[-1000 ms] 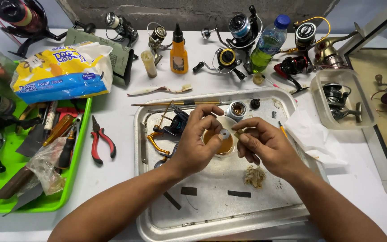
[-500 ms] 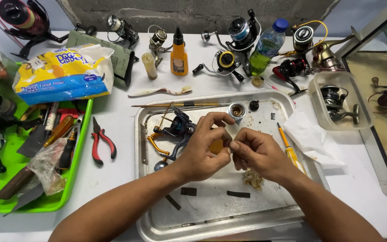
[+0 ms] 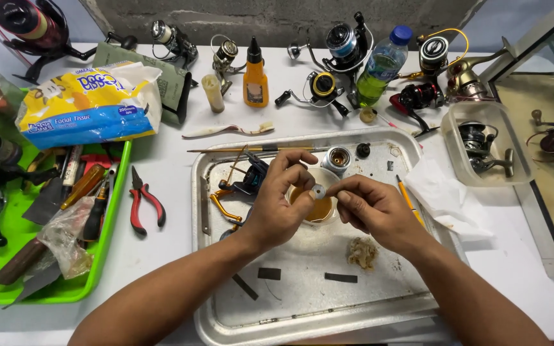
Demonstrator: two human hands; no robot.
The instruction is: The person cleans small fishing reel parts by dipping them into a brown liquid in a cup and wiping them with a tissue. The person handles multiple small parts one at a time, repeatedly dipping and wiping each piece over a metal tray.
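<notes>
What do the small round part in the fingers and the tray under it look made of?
Small round part, pinched between left hand and right hand: probably metal, dull silver-grey with a dark centre hole. Tray: likely stainless steel or aluminium, scuffed silver with a rolled rim catching light.

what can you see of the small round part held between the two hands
The part is a small disc or ring, pale grey and metallic-looking, with a darker centre that may be a hole. It is pinched from the left by the left hand and from the right by the right hand, fingers on its rim. It sits in the air just above a small cup of amber liquid on the metal tray. Finer detail is too small to tell.
</notes>
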